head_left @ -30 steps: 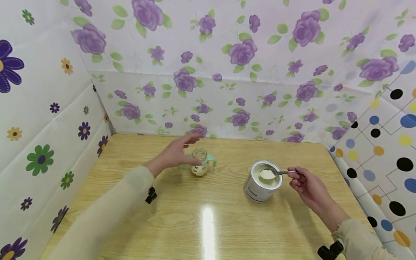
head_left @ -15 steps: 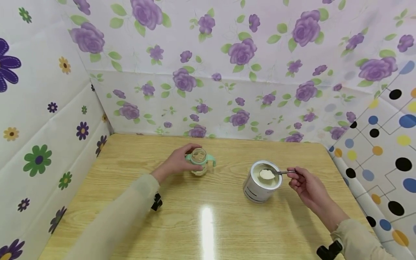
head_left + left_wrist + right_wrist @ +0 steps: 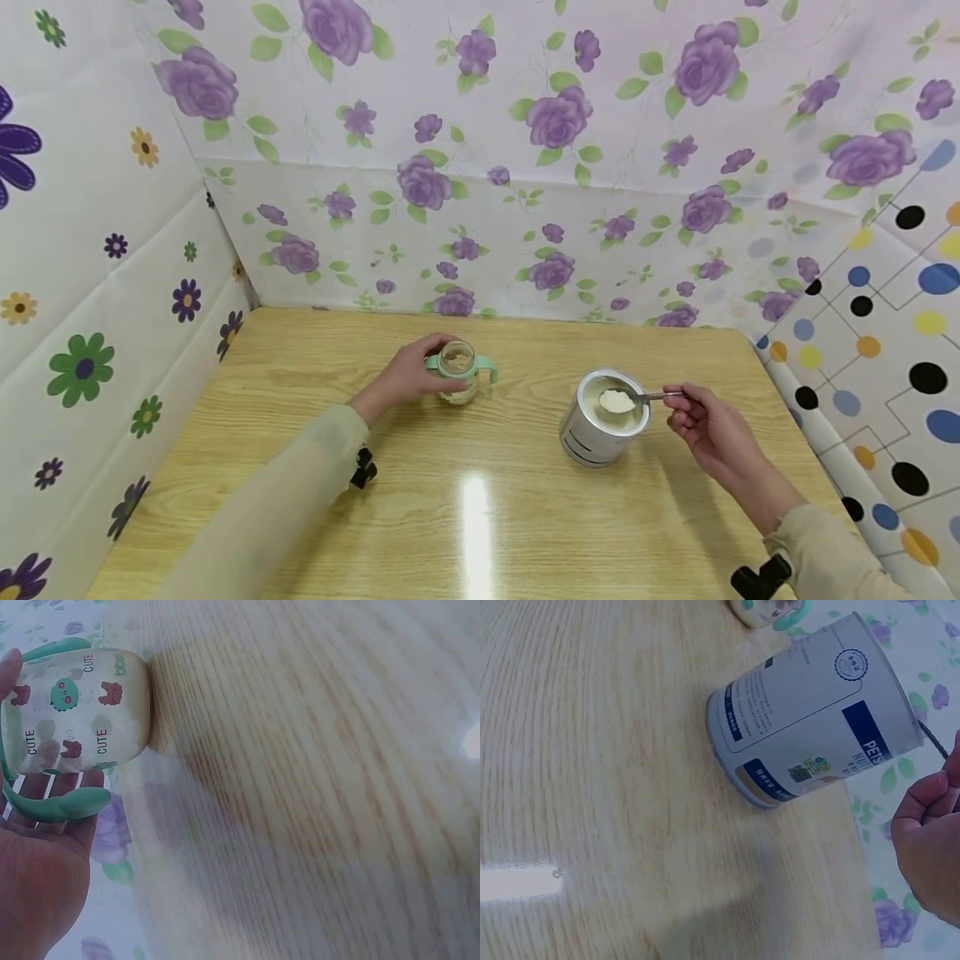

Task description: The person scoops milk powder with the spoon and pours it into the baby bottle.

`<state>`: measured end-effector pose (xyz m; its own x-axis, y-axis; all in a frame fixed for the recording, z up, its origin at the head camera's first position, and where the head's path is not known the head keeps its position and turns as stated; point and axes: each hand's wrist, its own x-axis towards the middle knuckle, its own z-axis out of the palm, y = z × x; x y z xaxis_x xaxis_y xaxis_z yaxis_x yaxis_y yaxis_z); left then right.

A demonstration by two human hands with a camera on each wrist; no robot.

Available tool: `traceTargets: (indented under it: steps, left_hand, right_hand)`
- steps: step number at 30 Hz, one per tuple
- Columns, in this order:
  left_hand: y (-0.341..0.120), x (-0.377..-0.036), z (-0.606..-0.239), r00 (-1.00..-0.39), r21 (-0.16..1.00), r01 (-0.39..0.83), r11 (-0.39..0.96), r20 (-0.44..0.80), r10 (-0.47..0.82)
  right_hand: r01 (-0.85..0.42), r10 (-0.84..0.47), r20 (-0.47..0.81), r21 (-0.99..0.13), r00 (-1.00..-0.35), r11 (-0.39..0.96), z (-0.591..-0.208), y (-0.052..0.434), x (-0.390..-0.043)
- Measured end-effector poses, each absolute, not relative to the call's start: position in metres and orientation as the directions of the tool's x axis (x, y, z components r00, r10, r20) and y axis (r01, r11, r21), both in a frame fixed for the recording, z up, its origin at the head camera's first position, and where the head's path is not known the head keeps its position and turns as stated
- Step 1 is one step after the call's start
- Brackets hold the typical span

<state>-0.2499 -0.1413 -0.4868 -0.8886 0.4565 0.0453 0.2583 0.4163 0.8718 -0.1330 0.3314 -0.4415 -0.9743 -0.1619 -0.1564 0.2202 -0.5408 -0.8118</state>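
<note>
A small clear baby bottle (image 3: 458, 372) with mint-green handles stands open-topped on the wooden table (image 3: 480, 500); its side shows cartoon prints and "CUTE" (image 3: 79, 712). My left hand (image 3: 408, 375) grips it from the left, with fingers round its body (image 3: 45, 817). To the right stands an open silver tin (image 3: 603, 419) of white powder, with a blue-and-white label (image 3: 810, 727). My right hand (image 3: 701, 421) pinches a metal spoon (image 3: 637, 399) heaped with white powder, held over the tin's mouth.
Flowered sheets wall the table at the back and left (image 3: 480, 208), and a dotted sheet (image 3: 885, 333) closes the right side. Bare wood lies in front of both objects, with a bright glare spot (image 3: 478, 500) near the front middle.
My left hand came down from above the bottle and closed round it. The right hand and the heaped spoon stayed over the tin.
</note>
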Motion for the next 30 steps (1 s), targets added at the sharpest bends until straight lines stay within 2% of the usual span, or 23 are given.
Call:
traceTargets:
  steps: [12,20,30]
  left_hand:
    - [-0.142,-0.251,-0.489,-0.888,0.876,0.26,0.407,0.052,0.457]
    - [-0.144,-0.252,-0.492,-0.887,0.88,0.264,0.395,0.06,0.458]
    - [-0.143,-0.253,-0.491,-0.884,0.873,0.267,0.409,0.053,0.464]
  right_hand:
    - [0.212,-0.195,-0.113,-0.755,-0.974,-0.621,-0.386,0.317,-0.148]
    - [0.26,-0.214,-0.16,-0.743,-0.964,-0.617,-0.353,0.267,-0.18]
    - [0.258,-0.214,-0.158,-0.752,-0.964,-0.606,-0.337,0.198,-0.219]
